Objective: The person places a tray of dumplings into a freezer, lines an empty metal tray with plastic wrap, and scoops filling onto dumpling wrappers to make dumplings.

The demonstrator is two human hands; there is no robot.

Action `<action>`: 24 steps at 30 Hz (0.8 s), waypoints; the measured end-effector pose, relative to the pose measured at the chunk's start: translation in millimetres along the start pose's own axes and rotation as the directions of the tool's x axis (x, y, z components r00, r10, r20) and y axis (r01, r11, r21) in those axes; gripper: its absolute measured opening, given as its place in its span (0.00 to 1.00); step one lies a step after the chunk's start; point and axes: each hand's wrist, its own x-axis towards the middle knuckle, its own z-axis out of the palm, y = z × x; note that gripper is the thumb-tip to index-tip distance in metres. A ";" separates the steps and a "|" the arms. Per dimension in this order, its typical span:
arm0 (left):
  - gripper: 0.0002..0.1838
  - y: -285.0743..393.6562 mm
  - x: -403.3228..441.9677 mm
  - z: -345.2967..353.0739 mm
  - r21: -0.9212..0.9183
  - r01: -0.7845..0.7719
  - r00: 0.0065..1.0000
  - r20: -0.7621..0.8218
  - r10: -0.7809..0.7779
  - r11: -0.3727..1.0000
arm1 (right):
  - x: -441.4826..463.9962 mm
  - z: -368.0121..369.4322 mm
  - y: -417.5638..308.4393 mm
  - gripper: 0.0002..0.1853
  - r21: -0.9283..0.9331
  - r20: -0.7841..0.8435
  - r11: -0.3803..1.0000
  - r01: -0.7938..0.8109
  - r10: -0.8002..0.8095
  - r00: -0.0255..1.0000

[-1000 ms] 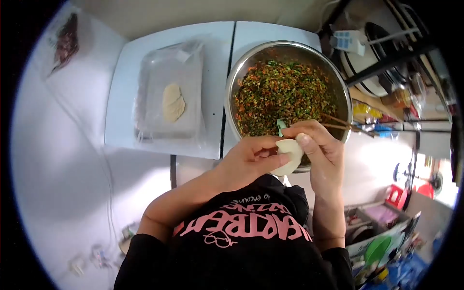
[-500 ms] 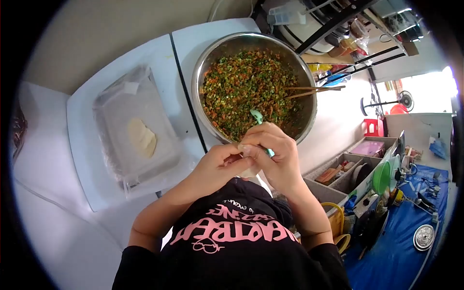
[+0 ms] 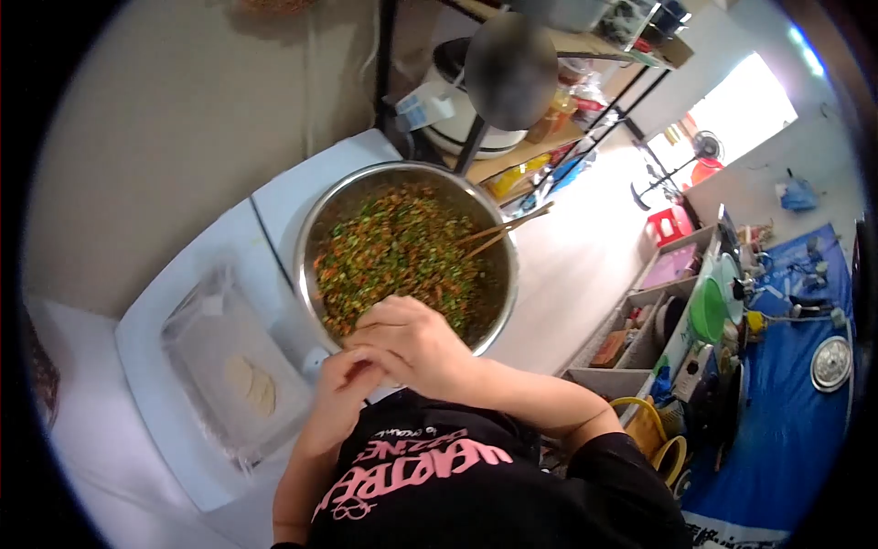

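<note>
My left hand (image 3: 346, 389) and my right hand (image 3: 416, 346) are pressed together over the near rim of a large steel bowl (image 3: 505, 302). Both have their fingers curled around a piece of dough, which they mostly hide. Right of centre, the right hand lies partly over the left fingertips. A small pale rounded tip (image 3: 315, 358) pokes out left of the fingers; I cannot tell what it belongs to. Chopped green and orange filling (image 3: 402, 247) fills much of the bowl. Wooden chopsticks (image 3: 508, 229) lean on its right rim.
Left of the bowl, a plastic-covered tray (image 3: 206, 366) holds a flattened lump of dough (image 3: 251, 386) on the pale blue table (image 3: 151, 366). A metal-framed shelf (image 3: 540, 151) stands behind the bowl. Bins (image 3: 622, 375) and a blue sheet (image 3: 777, 439) lie to the right.
The view has turned and shifted, so bowl and tray sit further left and lower. My right hand has rolled over towards the left one. The green spoon is no longer clearly visible.
</note>
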 end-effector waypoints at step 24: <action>0.16 18.0 6.6 14.6 0.042 -0.028 0.994 -0.104 0.032 0.999 | -4.8 1.1 -8.2 0.07 0.180 -0.147 0.974 -0.135 0.163 0.976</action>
